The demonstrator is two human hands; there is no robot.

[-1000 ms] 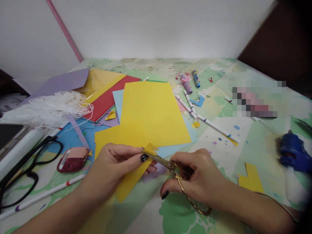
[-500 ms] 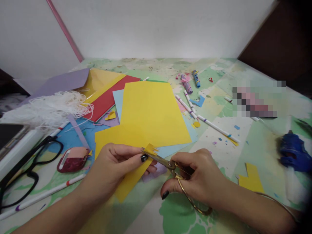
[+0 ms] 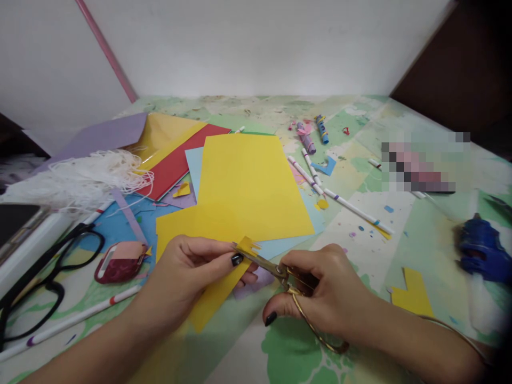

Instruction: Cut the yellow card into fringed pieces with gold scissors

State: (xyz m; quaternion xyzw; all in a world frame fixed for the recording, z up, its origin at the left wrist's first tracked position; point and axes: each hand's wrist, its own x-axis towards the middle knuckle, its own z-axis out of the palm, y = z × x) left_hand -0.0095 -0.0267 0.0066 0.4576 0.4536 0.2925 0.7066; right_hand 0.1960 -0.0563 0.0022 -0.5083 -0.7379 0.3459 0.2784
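My left hand (image 3: 200,266) pinches a yellow paper strip (image 3: 218,298) between thumb and fingers; the strip slants down toward the lower left and has small slits at its upper end. My right hand (image 3: 324,288) grips gold-coloured scissors (image 3: 282,272) by the handles. Their blades lie across the strip's upper part, close to my left thumb, and point left. Behind the hands a large yellow sheet (image 3: 252,186) rests on light blue paper (image 3: 192,165).
Left: white string (image 3: 84,176), black glasses (image 3: 56,272), a small pink-and-maroon case (image 3: 122,261) and a marker (image 3: 86,314). Right: more markers (image 3: 356,210), a yellow scrap (image 3: 412,293) and a blue glue gun (image 3: 482,250). Two small paper rolls (image 3: 306,138) lie at the back.
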